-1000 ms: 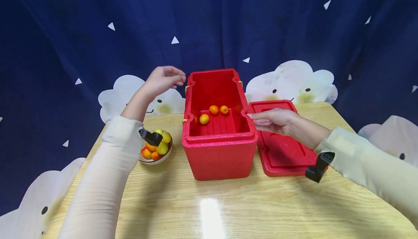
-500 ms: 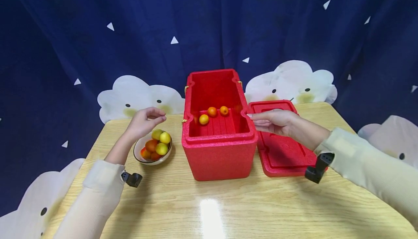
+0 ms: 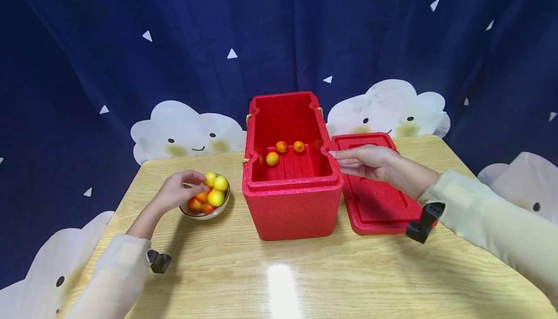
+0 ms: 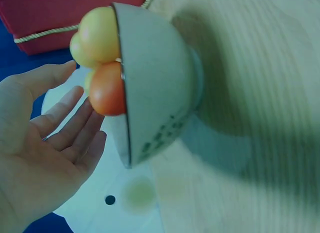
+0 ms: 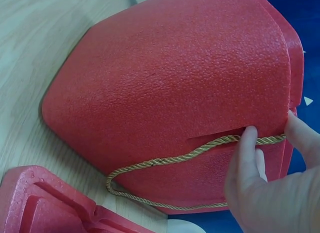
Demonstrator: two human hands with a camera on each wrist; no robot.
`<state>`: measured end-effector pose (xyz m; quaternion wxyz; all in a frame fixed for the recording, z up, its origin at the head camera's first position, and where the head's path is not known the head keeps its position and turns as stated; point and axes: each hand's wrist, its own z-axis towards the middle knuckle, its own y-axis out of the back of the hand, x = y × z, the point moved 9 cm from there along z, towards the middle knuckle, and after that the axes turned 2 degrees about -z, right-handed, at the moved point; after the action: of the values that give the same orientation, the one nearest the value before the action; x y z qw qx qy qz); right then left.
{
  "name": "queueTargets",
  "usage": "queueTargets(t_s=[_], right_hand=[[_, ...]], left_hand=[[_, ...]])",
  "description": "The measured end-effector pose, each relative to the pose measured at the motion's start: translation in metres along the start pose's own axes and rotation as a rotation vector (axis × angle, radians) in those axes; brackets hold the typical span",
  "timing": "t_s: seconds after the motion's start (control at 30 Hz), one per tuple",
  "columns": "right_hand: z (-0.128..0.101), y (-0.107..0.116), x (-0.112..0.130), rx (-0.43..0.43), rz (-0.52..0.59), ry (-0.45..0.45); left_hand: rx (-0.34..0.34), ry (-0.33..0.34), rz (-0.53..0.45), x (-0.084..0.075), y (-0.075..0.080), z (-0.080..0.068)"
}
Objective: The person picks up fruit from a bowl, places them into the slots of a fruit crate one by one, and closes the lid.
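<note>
From my far-off seat, my left hand (image 3: 179,191) held nothing, fingers parted and loosely bent, just beside the fruit (image 4: 107,90) heaped in the bowl (image 4: 160,68)! Picking looked to be in hand; the next move called for closing on one piece. My right hand (image 3: 369,162), fingers nearly straight, touched the red box (image 3: 294,215), three orange fruits (image 3: 281,147) inside, lid (image 3: 379,198) alongside.

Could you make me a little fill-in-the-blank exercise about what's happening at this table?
1. The right hand touches a box coloured ____.
2. Inside that box, ____ pieces of fruit are visible.
3. In the head view, the bowl near the left hand stands to the ____ of the box.
4. There, the lid lies to the box's ____.

Missing words: red; three; left; right.
</note>
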<state>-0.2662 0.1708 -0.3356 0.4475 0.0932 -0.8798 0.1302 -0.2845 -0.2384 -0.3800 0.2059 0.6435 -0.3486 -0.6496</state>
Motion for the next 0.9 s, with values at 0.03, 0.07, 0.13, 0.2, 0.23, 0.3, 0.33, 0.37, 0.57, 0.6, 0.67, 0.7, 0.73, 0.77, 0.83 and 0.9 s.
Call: queueTargets(t_s=[0.03, 0.07, 0.13, 0.2, 0.23, 0.3, 0.33, 0.37, 0.57, 0.6, 0.67, 0.7, 0.73, 0.77, 0.83, 0.9], right_hand=[[0.0, 0.0, 0.0, 0.0, 0.002, 0.0], [0.0, 0.0, 0.0, 0.0, 0.003, 0.001], [0.0, 0.0, 0.0, -0.001, 0.008, 0.002], [0.0, 0.0, 0.0, 0.0, 0.014, 0.005], [0.0, 0.0, 0.0, 0.003, 0.014, 0.008], [0.001, -0.001, 0.0, 0.009, 0.011, 0.013], [0.001, -0.001, 0.0, 0.012, 0.009, 0.015], [0.001, -0.001, 0.0, 0.016, 0.006, 0.016], [0.001, -0.001, -0.001, 0.017, 0.006, 0.013], [0.001, -0.001, -0.001, 0.017, 0.007, 0.013], [0.001, -0.001, -0.001, 0.015, 0.007, 0.012], [0.001, -0.001, -0.001, 0.014, 0.006, 0.011], [0.001, -0.001, -0.001, 0.012, 0.005, 0.01], [0.001, -0.001, -0.001, 0.009, 0.005, 0.009], [0.001, 0.0, -0.001, 0.003, 0.005, 0.007], [0.001, 0.001, -0.002, -0.002, 0.005, 0.004]], left_hand=[[0.005, 0.004, -0.006, 0.003, -0.001, -0.001], [0.009, 0.005, -0.008, 0.005, -0.002, -0.001], [0.013, 0.002, -0.011, 0.008, -0.003, -0.002], [0.02, -0.003, -0.011, 0.01, -0.005, -0.002], [0.023, -0.008, -0.009, 0.01, -0.006, -0.002], [0.032, -0.015, -0.009, 0.012, -0.008, -0.002], [0.035, -0.019, -0.008, 0.012, -0.009, -0.002], [0.036, -0.019, -0.007, 0.013, -0.01, -0.002], [0.02, -0.018, 0.002, 0.017, -0.011, -0.003], [0.018, -0.017, 0.002, 0.018, -0.011, -0.003], [0.016, -0.014, 0.003, 0.019, -0.011, -0.003], [0.015, -0.012, 0.0, 0.019, -0.011, -0.003], [0.013, -0.009, -0.004, 0.02, -0.01, -0.004], [0.012, -0.009, -0.006, 0.02, -0.01, -0.004], [0.004, -0.011, -0.005, 0.02, -0.008, -0.005], [-0.005, -0.013, -0.008, 0.02, -0.006, -0.005]])
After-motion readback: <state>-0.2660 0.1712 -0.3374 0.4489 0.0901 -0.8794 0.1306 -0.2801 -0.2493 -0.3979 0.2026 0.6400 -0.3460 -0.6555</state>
